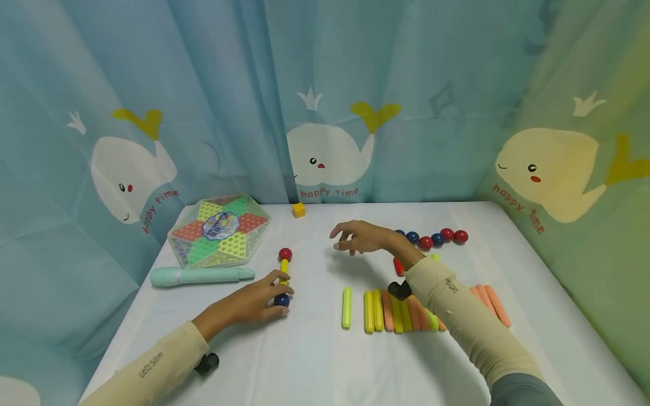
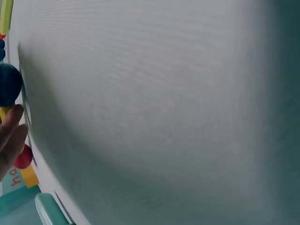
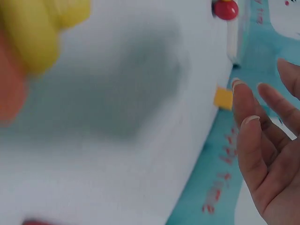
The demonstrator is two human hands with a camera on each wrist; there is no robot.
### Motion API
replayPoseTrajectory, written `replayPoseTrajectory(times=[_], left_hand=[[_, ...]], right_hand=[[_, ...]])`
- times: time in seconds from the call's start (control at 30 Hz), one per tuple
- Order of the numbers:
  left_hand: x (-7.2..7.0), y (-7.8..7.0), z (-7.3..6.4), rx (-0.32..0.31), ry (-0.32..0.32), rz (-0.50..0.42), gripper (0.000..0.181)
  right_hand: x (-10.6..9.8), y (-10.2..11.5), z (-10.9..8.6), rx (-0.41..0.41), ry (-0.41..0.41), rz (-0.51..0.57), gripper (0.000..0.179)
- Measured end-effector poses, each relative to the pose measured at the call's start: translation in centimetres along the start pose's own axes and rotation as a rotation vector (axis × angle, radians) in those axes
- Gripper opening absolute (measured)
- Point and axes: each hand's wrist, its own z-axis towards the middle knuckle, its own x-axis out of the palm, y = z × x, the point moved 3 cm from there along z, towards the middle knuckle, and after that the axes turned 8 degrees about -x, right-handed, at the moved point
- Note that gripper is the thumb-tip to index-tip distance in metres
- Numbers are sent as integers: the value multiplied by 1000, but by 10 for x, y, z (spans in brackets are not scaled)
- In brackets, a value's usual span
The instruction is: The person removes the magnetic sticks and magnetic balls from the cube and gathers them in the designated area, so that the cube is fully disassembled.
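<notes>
My left hand (image 1: 261, 298) rests low over the table, its index finger and thumb on either side of a blue ball (image 1: 281, 300). That ball sits at the near end of a yellow stick (image 1: 284, 268); a red ball (image 1: 285, 255) is at the far end. In the left wrist view, two fingertips (image 2: 16, 115) lie by the stick just past the blue ball (image 2: 9, 85); the thumb is out of that view. My right hand (image 1: 363, 235) hovers above the table, fingers loosely bent and holding nothing. The right wrist view shows its fingers (image 3: 251, 150) apart.
A row of yellow and orange sticks (image 1: 378, 310) lies under the right forearm, with a lime stick (image 1: 347, 308) left of it. Several red and blue balls (image 1: 425, 243) line up behind. At left are a Chinese checkers board (image 1: 218, 231) and a mint tube (image 1: 200, 276). A yellow cube (image 1: 298, 210) sits at the back.
</notes>
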Motion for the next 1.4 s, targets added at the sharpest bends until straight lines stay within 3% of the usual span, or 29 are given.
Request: replayPoseTrajectory(times=[0.2,0.37,0.57,0.73,0.9,1.1,1.4], left_hand=[[0,2,7,-142,-9,-58,54],[-1,4,9,-240,36,-66,56],[-5,2,14,-197,101,-88,40],[-8,-2,19,-147,96,-121,44],[-8,-2,25,-184,43,-76,48],[-5,1,31,-216,-30,21,32],[-4,6,33,-315,-108,39,24]], right_hand=[[18,3,26,26,49,4,42],[26,2,35,32,72,-3,39],[26,0,32,32,54,0,41],[31,-2,29,-3,38,-27,43],[44,-5,30,-17,54,-67,42],[59,1,33,-62,56,-93,36],[70,14,36,-135,24,-205,22]])
